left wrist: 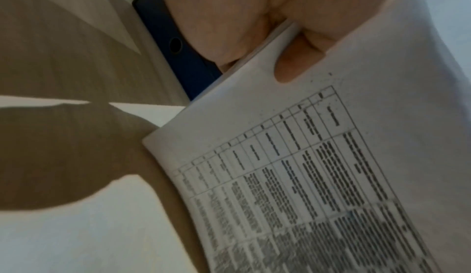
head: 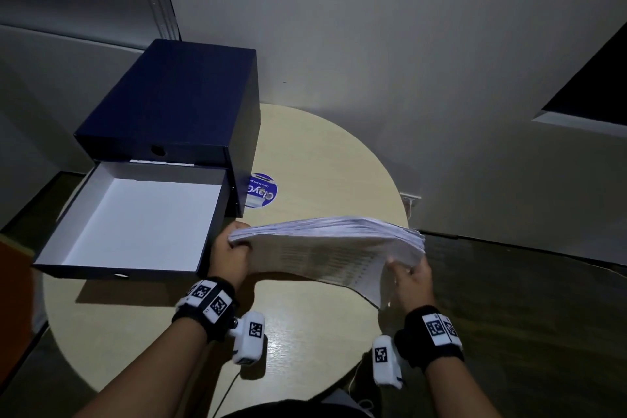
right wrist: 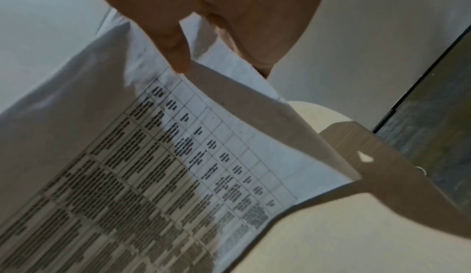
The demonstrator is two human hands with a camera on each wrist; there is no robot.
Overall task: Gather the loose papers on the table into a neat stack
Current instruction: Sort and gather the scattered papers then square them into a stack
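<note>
A thick stack of printed papers (head: 325, 248) is held tilted above the round beige table (head: 305, 332), its near side hanging lower. My left hand (head: 234, 248) grips the stack's left edge, thumb on the printed side. My right hand (head: 407, 276) grips the right edge, where one sheet droops loose. In the left wrist view, the papers (left wrist: 318, 166) show a printed table and my thumb (left wrist: 293, 69) presses on them. Seen from the right wrist, my fingers (right wrist: 175, 51) pinch the papers (right wrist: 153, 166).
A dark blue drawer box (head: 176, 105) stands at the table's far left, its lower drawer (head: 135, 220) pulled out and showing a bare white inside. A round blue sticker (head: 263, 192) lies beside it. A wall stands behind, dark floor to the right.
</note>
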